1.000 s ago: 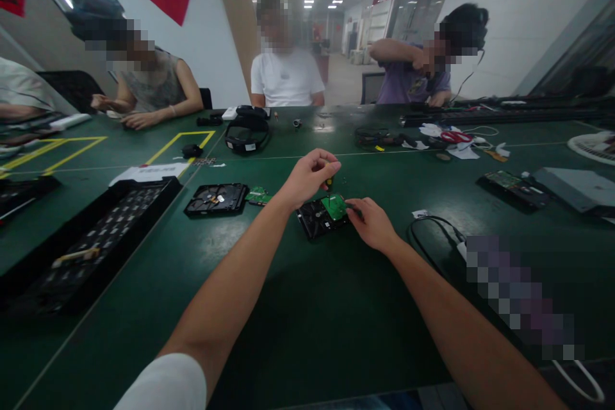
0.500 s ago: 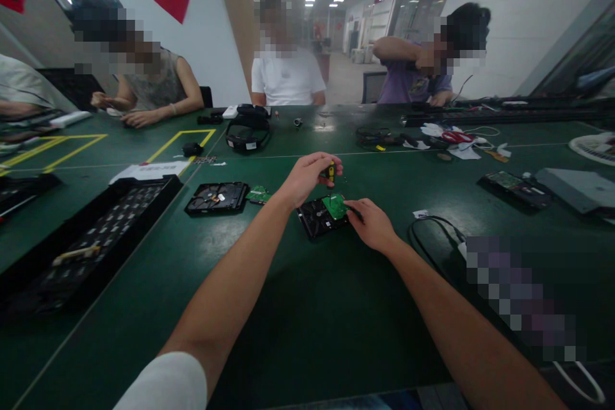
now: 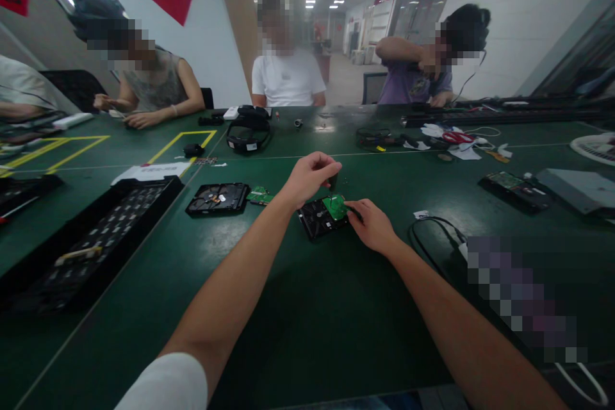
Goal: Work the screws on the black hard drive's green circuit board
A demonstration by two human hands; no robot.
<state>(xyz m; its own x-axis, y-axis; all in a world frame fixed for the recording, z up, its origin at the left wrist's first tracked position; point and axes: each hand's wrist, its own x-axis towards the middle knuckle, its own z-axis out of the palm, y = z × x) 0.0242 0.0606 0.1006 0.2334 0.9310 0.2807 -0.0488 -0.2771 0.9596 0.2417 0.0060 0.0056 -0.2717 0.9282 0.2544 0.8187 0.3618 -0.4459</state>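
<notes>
A hard drive (image 3: 312,220) lies on the green table, with a green circuit board (image 3: 337,207) on its right part. My left hand (image 3: 313,174) is closed around the handle of a screwdriver (image 3: 333,184), held upright above the drive. Its thin shaft points down at the board; whether the tip touches a screw is too small to tell. At the drive's right edge, my right hand (image 3: 372,223) is closed on a slim dark tool, perhaps tweezers, reaching the board. Left of my left forearm lie another hard drive (image 3: 217,198) and a loose circuit board (image 3: 259,195).
A long black tray (image 3: 139,208) stands at the left. At the right are a coiled black cable (image 3: 423,250), a third drive (image 3: 514,191) and a grey box (image 3: 576,189). A headset-like device (image 3: 248,131) sits farther back. Several people sit across the table.
My left hand has turned the screwdriver: its yellow handle marking no longer shows, and the fingers sit differently on it. My right hand and the hard drive hold their place.
</notes>
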